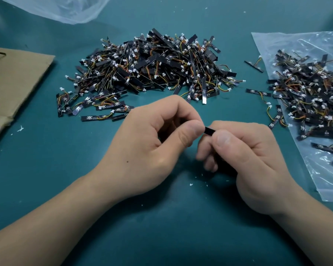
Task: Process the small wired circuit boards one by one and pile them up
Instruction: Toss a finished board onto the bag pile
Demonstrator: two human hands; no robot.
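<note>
A small black circuit board (209,130) shows only as a short black strip between my two hands, just above the green mat. My left hand (152,139) pinches its left end between thumb and curled fingers. My right hand (244,154) pinches the right end the same way; the rest of the board and its wires are hidden by my fingers. Beyond my hands lies a big heap of wired boards (152,68), black strips with yellow-orange wires and white plugs. A second heap of boards (311,96) lies on a clear plastic bag (327,181) at the right.
Flattened brown cardboard (13,83) covers the mat's left side. A crumpled clear bag (62,8) lies at the far left top. A few loose boards (258,92) lie between the two heaps. Small white scraps dot the green mat (161,237).
</note>
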